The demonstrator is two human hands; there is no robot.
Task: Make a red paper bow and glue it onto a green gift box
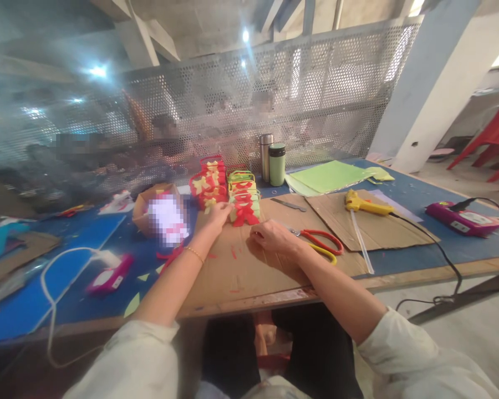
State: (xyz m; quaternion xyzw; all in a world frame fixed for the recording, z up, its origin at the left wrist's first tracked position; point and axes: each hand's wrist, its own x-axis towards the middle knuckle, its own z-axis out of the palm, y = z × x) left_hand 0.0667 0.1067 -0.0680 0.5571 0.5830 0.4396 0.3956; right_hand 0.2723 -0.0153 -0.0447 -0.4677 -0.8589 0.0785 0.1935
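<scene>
My left hand (219,215) reaches forward, its fingers closed at the left edge of the front small green felt bag (244,209), which bears a red bow. Several like bags stand in a row behind that one. Left of them is a row of red felt bags (211,185) with yellow bows. Over the cardboard sheet (233,274), my right hand (271,236) is held low with its fingers curled together; whatever may be in them is hidden. Scissors with red and yellow handles (322,243) lie just right of that hand. Tweezers (289,205) rest farther back.
A yellow glue gun (368,205) lies on a second cardboard piece (382,235), its black cord running to a purple power strip (463,219). Two flasks (276,166) and green sheets (330,176) stand behind. A lit phone (168,219) leans on a cardboard box (143,208) at left.
</scene>
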